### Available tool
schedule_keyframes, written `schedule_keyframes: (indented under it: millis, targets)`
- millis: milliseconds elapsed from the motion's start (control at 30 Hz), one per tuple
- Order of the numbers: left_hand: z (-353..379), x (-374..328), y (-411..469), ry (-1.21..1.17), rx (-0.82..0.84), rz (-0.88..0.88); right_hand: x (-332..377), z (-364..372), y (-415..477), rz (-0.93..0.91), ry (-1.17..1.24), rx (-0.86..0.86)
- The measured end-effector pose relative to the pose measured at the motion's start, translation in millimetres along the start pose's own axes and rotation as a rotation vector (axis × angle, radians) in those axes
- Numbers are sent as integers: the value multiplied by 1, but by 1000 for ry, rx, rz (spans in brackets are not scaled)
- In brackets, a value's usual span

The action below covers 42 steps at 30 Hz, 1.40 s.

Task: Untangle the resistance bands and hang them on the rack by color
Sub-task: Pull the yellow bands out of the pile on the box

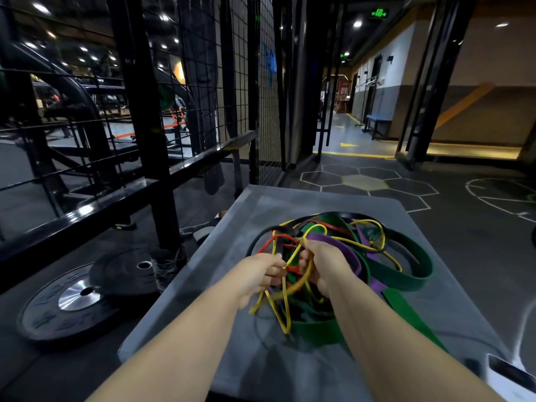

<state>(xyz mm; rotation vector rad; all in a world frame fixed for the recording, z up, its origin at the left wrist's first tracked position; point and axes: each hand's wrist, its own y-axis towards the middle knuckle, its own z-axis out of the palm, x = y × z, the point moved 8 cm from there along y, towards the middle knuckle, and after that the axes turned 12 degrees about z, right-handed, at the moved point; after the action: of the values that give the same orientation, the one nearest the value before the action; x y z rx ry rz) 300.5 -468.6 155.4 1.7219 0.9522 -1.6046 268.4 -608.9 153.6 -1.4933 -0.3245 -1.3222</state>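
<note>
While both hands (290,274) pinch yellow band (293,258), tangle (377,256) rests on platform (203,314).

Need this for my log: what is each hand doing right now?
Left hand: closed, pinching a yellow band.
Right hand: closed, gripping a yellow band too.

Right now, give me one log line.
stage untangling | left hand pinches yellow band | right hand grips yellow band | tangle on grey platform
</note>
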Motion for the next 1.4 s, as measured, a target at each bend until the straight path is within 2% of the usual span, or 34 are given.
schedule_keyframes:
  millis: [167, 333, 433, 567, 700, 767, 867, 900, 933, 1033, 1100, 1167, 1300, 1400]
  targets:
    - [4, 1, 15, -87, -111, -107, -1, 20, -37, -244, -420, 241]
    - [25, -10, 18, -369, -84, -229, -25, 20, -52, -185, -627, 419]
    - [28, -13, 18, -453, -84, -233, -25, 5, -49, -125, -541, 399]
    - [26, -31, 7, -146, -36, -43, -20, -14, -24, 47, -147, 217]
    - [28, -50, -8, -104, 37, 110, -2, -1, -16, 103, -6, 248]
    - [18, -70, -7, -94, 5, 204, 18, 2, -16, 23, -106, 174]
    - [0, -120, -2, -40, -47, 377, 64, 1, -23, -291, -448, -29]
    - [-5, -139, 0, -20, -65, 431, 77, 4, -28, -370, -494, -45]
    - [-9, -157, 2, 2, -82, 478, 85, 9, -33, -408, -491, -3]
    - [-9, -202, 8, 55, -108, 570, 98, 38, -51, -454, -395, 269]
    - [-4, -221, 13, 40, -123, 594, 101, 55, -63, -492, -398, 370]
    - [-1, -234, 16, 17, -142, 607, 105, 62, -71, -520, -410, 364]
    - [-1, -248, 19, 82, -173, 616, 124, 56, -79, -651, -349, 199]
    - [-5, -254, 18, 70, -177, 628, 143, 52, -87, -756, -394, 116]
